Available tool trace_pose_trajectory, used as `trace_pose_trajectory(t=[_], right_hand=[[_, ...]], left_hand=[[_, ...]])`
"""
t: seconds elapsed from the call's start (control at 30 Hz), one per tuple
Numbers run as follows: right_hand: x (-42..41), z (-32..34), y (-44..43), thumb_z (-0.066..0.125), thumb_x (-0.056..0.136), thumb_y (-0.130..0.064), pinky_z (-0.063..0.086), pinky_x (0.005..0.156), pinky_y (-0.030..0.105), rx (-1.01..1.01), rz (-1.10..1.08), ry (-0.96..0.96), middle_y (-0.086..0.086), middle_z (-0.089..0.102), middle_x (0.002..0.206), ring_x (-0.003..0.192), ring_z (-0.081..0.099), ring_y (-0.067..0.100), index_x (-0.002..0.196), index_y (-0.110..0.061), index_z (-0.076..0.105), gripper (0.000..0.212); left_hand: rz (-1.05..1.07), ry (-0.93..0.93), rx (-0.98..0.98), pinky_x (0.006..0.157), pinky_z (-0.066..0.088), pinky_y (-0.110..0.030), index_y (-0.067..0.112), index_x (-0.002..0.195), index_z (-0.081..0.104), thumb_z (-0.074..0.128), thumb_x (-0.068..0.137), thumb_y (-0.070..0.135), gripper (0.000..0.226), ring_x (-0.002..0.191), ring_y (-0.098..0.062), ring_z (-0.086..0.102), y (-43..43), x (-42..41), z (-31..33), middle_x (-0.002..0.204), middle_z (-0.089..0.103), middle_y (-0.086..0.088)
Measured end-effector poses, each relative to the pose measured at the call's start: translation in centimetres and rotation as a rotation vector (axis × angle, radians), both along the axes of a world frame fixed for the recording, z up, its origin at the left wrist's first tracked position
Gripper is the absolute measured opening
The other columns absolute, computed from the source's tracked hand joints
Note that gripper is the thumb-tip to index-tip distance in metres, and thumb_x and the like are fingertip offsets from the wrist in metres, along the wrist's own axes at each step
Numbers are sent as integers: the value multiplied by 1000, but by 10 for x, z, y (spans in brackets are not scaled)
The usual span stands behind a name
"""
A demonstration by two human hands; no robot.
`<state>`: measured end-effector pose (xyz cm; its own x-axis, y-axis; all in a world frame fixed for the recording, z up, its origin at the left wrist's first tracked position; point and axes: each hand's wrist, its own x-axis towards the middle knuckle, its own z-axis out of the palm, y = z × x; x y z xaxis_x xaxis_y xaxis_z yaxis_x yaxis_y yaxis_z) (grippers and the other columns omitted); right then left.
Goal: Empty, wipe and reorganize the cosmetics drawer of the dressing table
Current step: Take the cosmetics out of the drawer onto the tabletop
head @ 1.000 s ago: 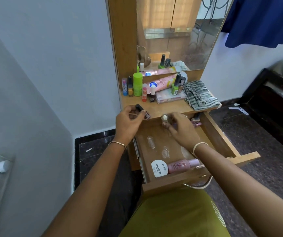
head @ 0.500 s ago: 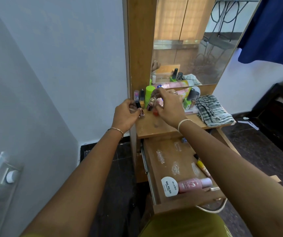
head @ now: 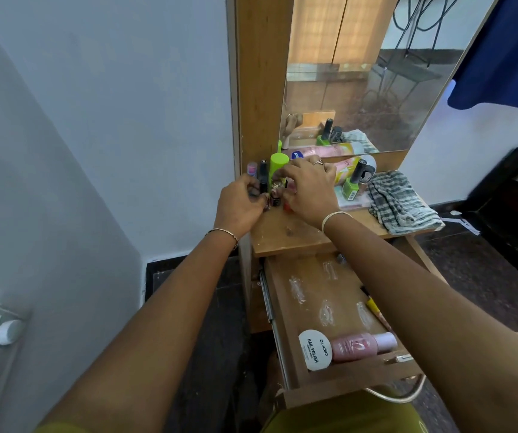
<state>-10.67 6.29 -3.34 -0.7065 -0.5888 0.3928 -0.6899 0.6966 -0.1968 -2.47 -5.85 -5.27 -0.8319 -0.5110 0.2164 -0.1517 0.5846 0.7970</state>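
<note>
Fingers (head: 256, 190) of left hand (head: 239, 210) pinch small dark glass bottle (head: 274, 200) on brown wooden table (head: 292, 237). Right hand (head: 311, 195) curls over neighbouring small bottles (head: 287, 207), grip hidden. Stand it upright, away from the edge above the open wooden drawer (head: 286, 339).

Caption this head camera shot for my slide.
Left hand and right hand hold small bottles at the tabletop above the open drawer.
</note>
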Motion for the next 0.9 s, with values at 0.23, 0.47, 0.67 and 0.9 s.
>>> trace_pose_trajectory(t=[0.23, 0.47, 0.67, 0.9], right_hand=[[4, 3, 6, 64, 85, -26, 24, 87, 38, -21, -23, 1, -1, 56, 114, 108, 48, 25, 109, -32, 69, 25], [27, 11, 32, 69, 80, -31, 21, 89, 35, -173, -78, -6, -6, 56, 104, 100, 54, 19, 111, -34, 65, 31], [52, -5, 84, 74, 76, -37, 28, 81, 34, -253, -107, -44, -16, 52, 91, 94, 55, 13, 95, -29, 64, 23], [72, -50, 170, 66, 81, -26, 46, 69, 29, -221, -396, -295, -9, 67, 83, 85, 63, 18, 85, -24, 67, 5]], left_hand=[[5, 18, 63, 85, 53, -29, 9, 108, 61, 72, 81, 11, 29, 92, -21, 64, 3, 5, 1, 96, 62, -1], [95, 19, -119, 89, 29, -22, 18, 120, 52, 71, 79, 25, 46, 116, -24, 44, 20, 22, -4, 121, 54, -6], [-59, 76, -210, 89, 33, -26, 19, 112, 57, 69, 78, 22, 36, 107, -21, 44, 61, 58, -12, 106, 57, -2], [-369, -42, -160, 86, 48, -37, 19, 95, 64, 70, 76, 14, 21, 91, -15, 55, 106, 78, -50, 93, 62, 4]])
